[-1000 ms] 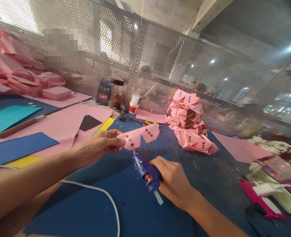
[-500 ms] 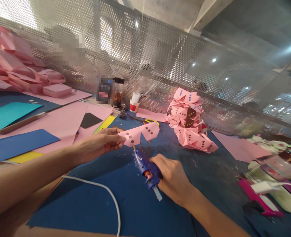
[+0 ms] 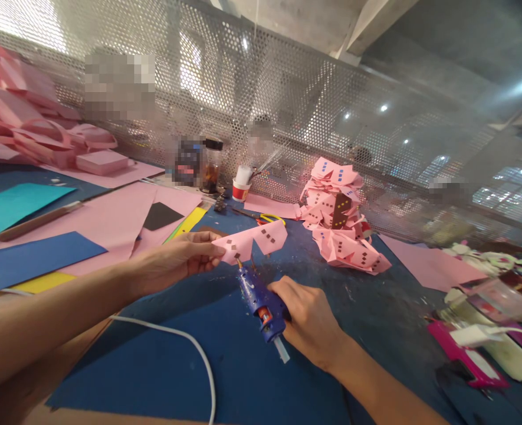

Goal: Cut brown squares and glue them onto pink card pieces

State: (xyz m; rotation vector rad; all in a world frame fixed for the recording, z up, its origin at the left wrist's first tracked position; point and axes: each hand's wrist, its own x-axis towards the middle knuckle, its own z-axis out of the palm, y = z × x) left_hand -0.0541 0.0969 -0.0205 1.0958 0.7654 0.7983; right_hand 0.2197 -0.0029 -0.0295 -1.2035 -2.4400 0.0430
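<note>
Cable (image 3: pixel 201 348) of white colour lies nearest to you, curving over the dark blue table cover (image 3: pixel 154 378); where it leads, I cannot tell. Then comes your right hand (image 3: pixel 307 310), its fingers curled firmly around the handle of the blue glue gun (image 3: pixel 257 300). The handle is mostly hidden by this hand, so I cannot tell if the trigger is pressed. A pale glue stick (image 3: pixel 282 349) comes out from the rear end, toward you, and the nozzle (image 3: pixel 239 265) points away, to the left. Probably you hold it at this slope so the tip reaches the work while your fingers are well away from the heat.

A little farther, your left hand (image 3: pixel 197 252) pinches the left end of the pink piece (image 3: pixel 241 241) between thumb and fingers, almost closed. This piece is above the table cover, in front of the nozzle, with brown squares (image 3: pixel 237 255) and a notch in its lower edge. The tip is at one lower square, touching or just beside it. Holding by the end seems to leave the marked face free for the nozzle.

Behind the piece lie scissors (image 3: pixel 272 216) with yellow handles, perhaps placed within reach. Beyond, to the right, stands a pile of similar pink pieces (image 3: pixel 328 245), loosely stacked. Farther, a red-and-white cup (image 3: pixel 240 192) holds a white item (image 3: pixel 243 175) upright, beside a dark-lidded jar (image 3: pixel 212 168), before the perforated screen (image 3: pixel 305 88).
</note>
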